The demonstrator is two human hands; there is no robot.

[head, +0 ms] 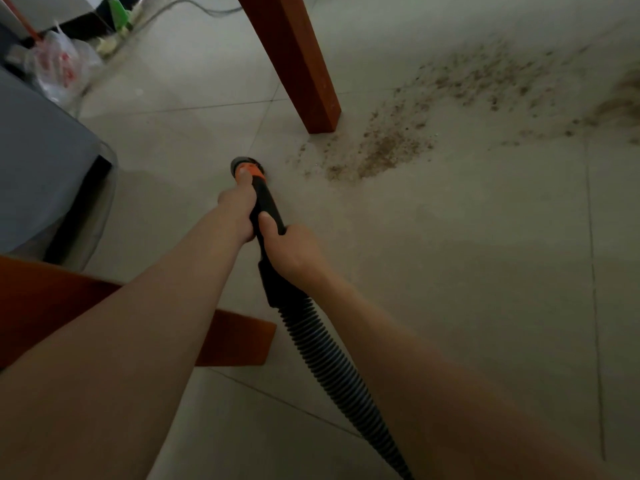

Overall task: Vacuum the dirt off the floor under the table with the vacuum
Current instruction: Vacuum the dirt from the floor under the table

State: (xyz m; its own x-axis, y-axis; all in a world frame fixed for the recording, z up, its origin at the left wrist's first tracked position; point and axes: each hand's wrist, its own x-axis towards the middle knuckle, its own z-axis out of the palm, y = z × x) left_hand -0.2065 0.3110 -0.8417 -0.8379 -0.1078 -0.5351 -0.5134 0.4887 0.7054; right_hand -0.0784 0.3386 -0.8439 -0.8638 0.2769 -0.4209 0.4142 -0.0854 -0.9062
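Tiled floor (pixel 450 271) beside dirt (pixel 381 154)

We look down on a pale tiled floor (pixel 467 271) crossed by thin grout lines, dim and evenly lit. A reddish wooden leg (pixel 294 60) stands far centre. At near left a wooden slab (pixel 239 341) juts out, grey fabric (pixel 38 161) above it. Plastic bags (pixel 59 67) lie far left.
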